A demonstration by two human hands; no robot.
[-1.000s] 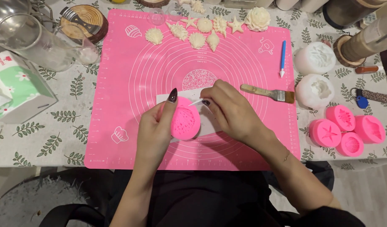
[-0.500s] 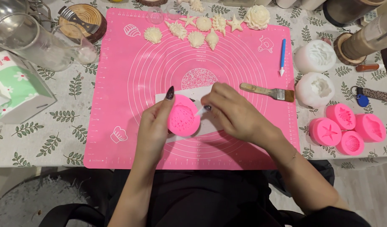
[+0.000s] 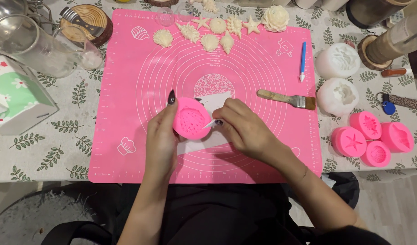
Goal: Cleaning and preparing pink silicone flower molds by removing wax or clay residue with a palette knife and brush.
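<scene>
Pink silicone mat (image 3: 126, 90) covers the middle of the leaf-patterned tabletop (image 3: 58, 136). At far left stand a green and white carton (image 3: 15, 97) and a clear glass jug (image 3: 31, 45), well apart from the work. The left hand (image 3: 160, 140) is closed round a round pink mould (image 3: 191, 119), thumb at its upper edge, holding it tilted just above the mat's centre. Compared with half a second ago, the mould sits a little more face-up and the right hand has drawn closer to its rim; the work in the cavity appears to be continuing. The right hand (image 3: 244, 129) is curled shut on a small white pointed tool (image 3: 210, 123), tip touching the mould's right edge. White paper (image 3: 217, 99) lies beneath both hands. Cream shell and star castings (image 3: 210, 41) line the mat's top edge. A flat brush (image 3: 287, 99) and blue tool (image 3: 302, 61) lie to the right, clear of the hands. Two white moulds (image 3: 337, 77) and four pink moulds (image 3: 371, 138) sit beyond the mat.
</scene>
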